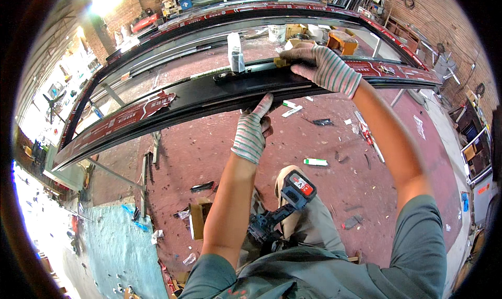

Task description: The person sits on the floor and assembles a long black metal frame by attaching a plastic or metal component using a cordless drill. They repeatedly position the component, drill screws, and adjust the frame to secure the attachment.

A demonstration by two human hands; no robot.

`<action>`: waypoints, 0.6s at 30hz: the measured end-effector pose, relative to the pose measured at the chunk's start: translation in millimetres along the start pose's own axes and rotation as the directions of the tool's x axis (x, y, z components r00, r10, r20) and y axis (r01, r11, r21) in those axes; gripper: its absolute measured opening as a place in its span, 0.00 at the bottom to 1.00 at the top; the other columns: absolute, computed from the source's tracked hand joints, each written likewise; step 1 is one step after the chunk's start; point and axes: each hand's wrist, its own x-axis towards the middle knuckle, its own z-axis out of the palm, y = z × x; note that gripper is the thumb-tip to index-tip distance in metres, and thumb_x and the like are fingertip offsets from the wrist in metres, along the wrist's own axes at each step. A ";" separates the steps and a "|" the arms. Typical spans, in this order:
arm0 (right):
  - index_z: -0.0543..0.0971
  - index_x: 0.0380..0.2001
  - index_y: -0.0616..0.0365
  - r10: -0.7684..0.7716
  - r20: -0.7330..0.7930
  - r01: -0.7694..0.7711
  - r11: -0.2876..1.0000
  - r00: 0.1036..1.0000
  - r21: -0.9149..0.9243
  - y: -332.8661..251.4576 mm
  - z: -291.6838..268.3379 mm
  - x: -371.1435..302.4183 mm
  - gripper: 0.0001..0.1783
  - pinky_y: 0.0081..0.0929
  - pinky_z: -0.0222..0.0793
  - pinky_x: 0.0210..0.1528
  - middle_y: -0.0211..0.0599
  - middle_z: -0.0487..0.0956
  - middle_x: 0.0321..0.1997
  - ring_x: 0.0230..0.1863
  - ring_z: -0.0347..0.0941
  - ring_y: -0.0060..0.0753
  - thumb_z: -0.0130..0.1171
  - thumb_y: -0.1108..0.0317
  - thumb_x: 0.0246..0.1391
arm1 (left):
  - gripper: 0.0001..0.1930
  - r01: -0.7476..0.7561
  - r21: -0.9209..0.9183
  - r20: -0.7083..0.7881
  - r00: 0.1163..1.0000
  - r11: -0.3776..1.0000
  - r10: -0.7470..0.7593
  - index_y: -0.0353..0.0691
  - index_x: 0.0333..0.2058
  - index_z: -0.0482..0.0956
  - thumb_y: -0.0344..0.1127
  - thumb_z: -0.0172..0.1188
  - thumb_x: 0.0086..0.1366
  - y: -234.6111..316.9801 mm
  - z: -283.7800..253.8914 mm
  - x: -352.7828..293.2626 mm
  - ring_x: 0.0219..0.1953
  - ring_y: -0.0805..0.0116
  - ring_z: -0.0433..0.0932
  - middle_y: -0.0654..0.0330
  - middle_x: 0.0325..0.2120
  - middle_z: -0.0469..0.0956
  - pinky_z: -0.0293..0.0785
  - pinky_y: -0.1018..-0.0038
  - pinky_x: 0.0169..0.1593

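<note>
On the black metal frame (201, 93), near an upright white packet (234, 47), the striped-gloved right hand (325, 69) pinches a small yellow block (281, 62); the left hand (251, 133) thumbs the frame's edge, fingers curled. White bucket (277, 35) behind, contents unclear.

Red floor (282, 147): blue mat (120, 241) at left, carton (197, 221), white-green tube (316, 162) near middle, black pieces (203, 187), white scraps (419, 126) strewn about.

Daylight-bright overall, with 2 areas blown out to white: a light (109, 0) beyond the frame (201, 92)'s far left corner, and the floor (251, 147)'s far left side, fringed violet. A soft sheen lies along the frame's near edge. The right forearm (393, 137) is slightly smeared. Fisheye distortion bows straight edges; black swallows all 4 corners.
</note>
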 end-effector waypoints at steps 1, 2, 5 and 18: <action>0.78 0.51 0.59 -0.029 -0.011 0.029 0.999 1.000 0.044 0.9 2.1 -0.1 0.19 0.32 0.68 0.56 0.42 0.79 0.45 0.48 0.76 0.39 0.60 0.71 0.55 | 0.14 0.024 0.010 0.001 1.000 1.000 -0.024 0.50 0.37 0.73 0.45 0.68 0.59 1.4 0.3 0.0 0.12 0.84 0.54 0.62 0.28 0.81 0.50 0.84 0.15; 0.78 0.51 0.59 -0.019 -0.009 0.019 0.999 1.000 0.046 0.6 1.8 -0.1 0.19 0.32 0.68 0.56 0.42 0.79 0.45 0.48 0.76 0.39 0.60 0.71 0.55 | 0.14 0.012 0.017 -0.006 1.000 1.000 -0.011 0.50 0.38 0.73 0.46 0.68 0.59 2.7 0.9 -0.9 0.12 0.84 0.54 0.60 0.30 0.82 0.50 0.84 0.15; 0.78 0.50 0.59 -0.002 -0.005 0.002 0.999 1.000 0.041 -3.3 1.8 0.7 0.18 0.32 0.68 0.56 0.43 0.79 0.45 0.48 0.76 0.39 0.60 0.71 0.55 | 0.14 0.009 0.034 -0.027 1.000 0.999 -0.009 0.50 0.38 0.74 0.46 0.67 0.59 4.0 0.9 -1.9 0.11 0.84 0.52 0.55 0.34 0.83 0.50 0.83 0.15; 0.75 0.37 0.55 -0.277 -0.047 0.275 0.961 0.960 -0.041 -87.0 60.5 -72.7 0.17 0.43 0.67 0.46 0.43 0.75 0.42 0.45 0.71 0.51 0.62 0.73 0.39 | 0.16 0.073 0.022 -0.097 0.993 0.997 -0.070 0.49 0.34 0.72 0.45 0.71 0.56 -1.6 -11.4 5.7 0.11 0.81 0.56 0.69 0.20 0.70 0.51 0.81 0.13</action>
